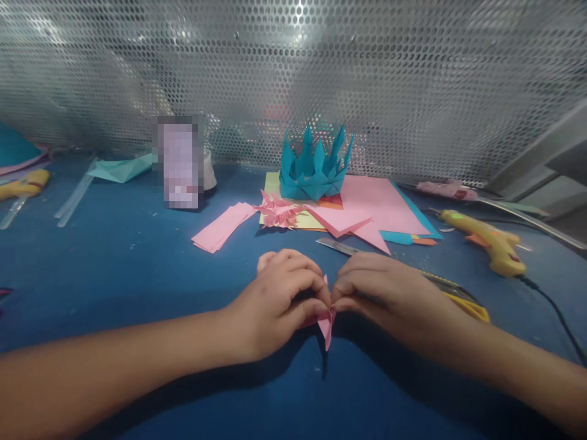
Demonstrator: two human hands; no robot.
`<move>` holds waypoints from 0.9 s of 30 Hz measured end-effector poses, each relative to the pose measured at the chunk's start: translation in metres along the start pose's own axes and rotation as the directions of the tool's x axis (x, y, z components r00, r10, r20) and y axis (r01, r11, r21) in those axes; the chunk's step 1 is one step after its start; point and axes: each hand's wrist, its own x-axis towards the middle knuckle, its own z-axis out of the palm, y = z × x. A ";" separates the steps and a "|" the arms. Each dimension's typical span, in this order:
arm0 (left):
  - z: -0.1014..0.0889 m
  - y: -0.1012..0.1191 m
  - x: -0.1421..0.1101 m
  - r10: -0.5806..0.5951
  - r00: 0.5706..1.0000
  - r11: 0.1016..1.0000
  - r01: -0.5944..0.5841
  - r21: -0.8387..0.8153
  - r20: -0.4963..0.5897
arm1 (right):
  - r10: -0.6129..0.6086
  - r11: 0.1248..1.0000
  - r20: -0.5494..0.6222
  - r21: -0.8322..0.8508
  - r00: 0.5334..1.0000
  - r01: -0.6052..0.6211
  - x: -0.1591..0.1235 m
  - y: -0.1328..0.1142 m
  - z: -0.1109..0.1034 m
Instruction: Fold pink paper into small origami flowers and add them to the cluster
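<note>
Between my two hands is a small folded piece of pink paper (326, 330), held just above the blue table (220, 391). My left hand (288, 293) pinches it from the left with thumb and fingertips. From the other side my right hand (376, 284) pinches its right edge, the fingertips of both hands nearly touching. Most of the paper's upper part is hidden behind the fingers; one pointed end sticks out below. A cutter blade (337, 245) shows just beyond my right hand, and its yellow and black handle (465, 304) lies partly behind that hand.
A blue paper crown (314, 174) stands on coloured sheets. Pink folded pieces (279, 211) and pink strips (222, 229) lie left of the pink sheets (371, 201). A yellow glue gun (490, 241) sits right, another glue gun (27, 183) far left. A perforated metal panel (238, 73) rises behind.
</note>
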 end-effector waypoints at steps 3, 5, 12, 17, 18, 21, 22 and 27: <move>-0.001 0.001 0.000 0.006 1.000 1.000 -0.006 -0.016 -0.005 | 0.022 0.998 -0.015 0.052 1.000 -0.021 0.001 0.001 -0.002; -0.001 0.001 -0.001 0.019 1.000 0.999 -0.019 -0.032 -0.005 | -0.008 0.996 -0.001 0.088 1.000 0.008 0.002 0.000 -0.002; -0.001 0.001 -0.002 0.039 0.999 0.991 -0.038 -0.132 0.002 | -0.100 0.993 -0.031 0.052 0.994 0.102 0.003 -0.001 0.002; -0.001 0.003 -0.002 -0.042 0.996 0.992 0.033 -0.121 -0.073 | -0.014 0.998 -0.177 0.052 0.984 0.023 0.002 -0.003 0.000; 0.000 0.003 -0.002 -0.054 0.994 0.995 0.045 -0.092 -0.092 | 0.028 0.997 -0.192 0.081 0.981 -0.012 0.001 -0.005 -0.001; 0.002 0.004 -0.002 -0.054 0.984 0.999 0.055 -0.002 -0.170 | 0.175 0.964 -0.176 0.230 0.969 -0.132 0.001 -0.011 0.000; 0.002 0.003 -0.003 -0.047 0.981 0.998 0.052 0.023 -0.186 | 0.227 0.940 -0.139 0.291 0.964 -0.179 0.001 -0.013 0.001; 0.004 0.000 -0.004 -0.052 0.981 0.990 0.076 0.122 -0.189 | 0.374 0.833 0.076 0.411 0.924 -0.371 0.003 -0.022 0.007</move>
